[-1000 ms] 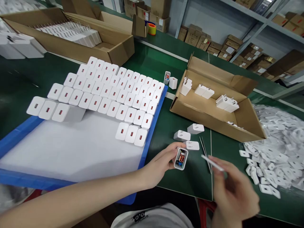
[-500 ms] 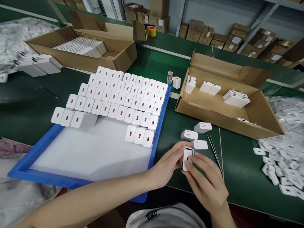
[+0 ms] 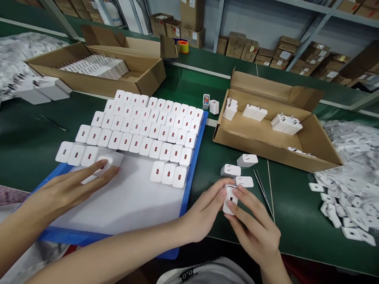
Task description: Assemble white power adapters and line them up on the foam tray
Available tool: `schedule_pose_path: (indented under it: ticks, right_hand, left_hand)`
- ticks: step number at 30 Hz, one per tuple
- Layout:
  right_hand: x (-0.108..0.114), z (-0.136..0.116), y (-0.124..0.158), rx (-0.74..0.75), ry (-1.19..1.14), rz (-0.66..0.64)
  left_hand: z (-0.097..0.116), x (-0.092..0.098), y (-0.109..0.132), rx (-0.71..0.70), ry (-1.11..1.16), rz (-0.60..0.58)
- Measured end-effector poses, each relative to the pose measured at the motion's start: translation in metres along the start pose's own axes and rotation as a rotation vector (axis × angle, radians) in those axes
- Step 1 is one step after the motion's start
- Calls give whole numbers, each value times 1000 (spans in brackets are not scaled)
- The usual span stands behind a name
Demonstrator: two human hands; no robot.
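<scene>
My left hand (image 3: 205, 209) grips the body of a white USB wall charger (image 3: 230, 200) from the left side. Against the charger's face, a white end plate with a dark slot, press the fingers of my right hand (image 3: 256, 221). Just beyond my hands lie three white chargers with prongs, among them this charger (image 3: 247, 160). Silver tweezers (image 3: 263, 192) rest to the right of them. Left of my hands, a blue-rimmed tray (image 3: 192, 169) holds rows of white chargers (image 3: 145, 128), their slots facing up.
Another person's hand (image 3: 79, 179) sets a charger at the tray's left. A cardboard box (image 3: 266, 148) with a few chargers stands ahead right, a fuller box (image 3: 139, 85) back left. Loose white end plates (image 3: 352, 213) are heaped at right. Orange tape (image 3: 184, 47) sits behind.
The end plate now sits more nearly flush on the charger in my hands. Another person's hand has come in from the left with a charger. The view has shifted slightly.
</scene>
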State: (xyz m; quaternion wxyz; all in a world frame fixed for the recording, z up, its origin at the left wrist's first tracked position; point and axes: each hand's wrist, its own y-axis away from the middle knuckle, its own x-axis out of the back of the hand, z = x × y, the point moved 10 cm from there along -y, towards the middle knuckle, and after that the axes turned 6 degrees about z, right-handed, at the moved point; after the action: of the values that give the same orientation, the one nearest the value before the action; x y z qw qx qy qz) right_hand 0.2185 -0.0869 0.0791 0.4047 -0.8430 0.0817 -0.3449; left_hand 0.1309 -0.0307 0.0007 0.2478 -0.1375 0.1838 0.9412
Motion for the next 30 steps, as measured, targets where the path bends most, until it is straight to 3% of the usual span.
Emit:
schedule_pose_path:
  ticks: [8,11,16,19,24,27,30]
  right_hand:
    - [4,5,4,-61,-61,27]
    - [5,5,5,-59,-70,22]
    - [8,22,10,-211,-271,79]
    - [6,23,10,-192,-245,56]
    - [10,18,10,-94,-174,69]
    - [13,14,10,-50,-160,51]
    - [15,29,11,-248,-307,51]
  left_hand:
    - [12,0,4,-95,-196,-32]
    - [12,-6,4,-98,-191,-91]
    - [16,-9,5,-155,-253,-107]
    - [20,-9,7,-194,-264,-112]
    - [10,-20,11,-107,-187,-260]
    - [6,-21,11,-62,-162,-259]
    - [5,-20,9,-33,-218,-227]
